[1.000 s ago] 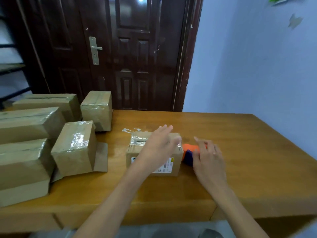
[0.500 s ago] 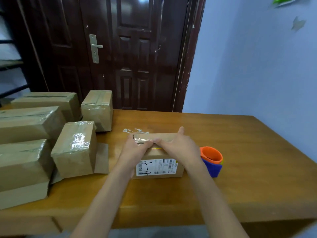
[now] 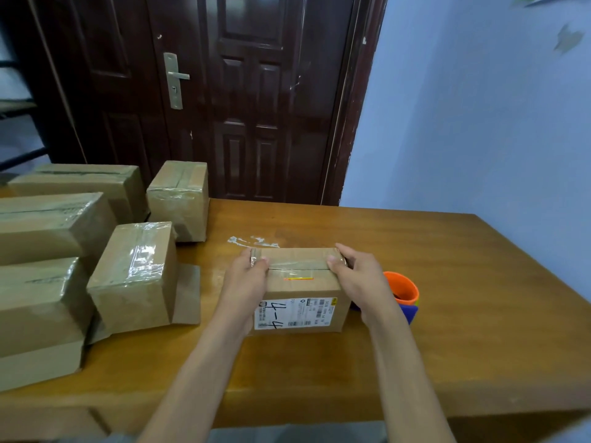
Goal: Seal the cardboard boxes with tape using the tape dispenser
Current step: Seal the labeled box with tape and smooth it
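A small cardboard box with a white shipping label marked "4-4" sits in the middle of the wooden table. A strip of clear tape runs along its top seam. My left hand grips the box's left end, thumb pressed on the tape. My right hand holds the right end, thumb on the tape's other end. The orange and blue tape dispenser lies on the table just right of the box, partly hidden behind my right wrist, untouched.
Several taped cardboard boxes are stacked on the table's left side. Scraps of clear tape lie behind the small box. A dark wooden door stands beyond the table, and a pale blue wall runs along the right.
My right hand left the tape dispenser and came onto the box. Both hands have since slid apart from the middle of the top to its two ends.
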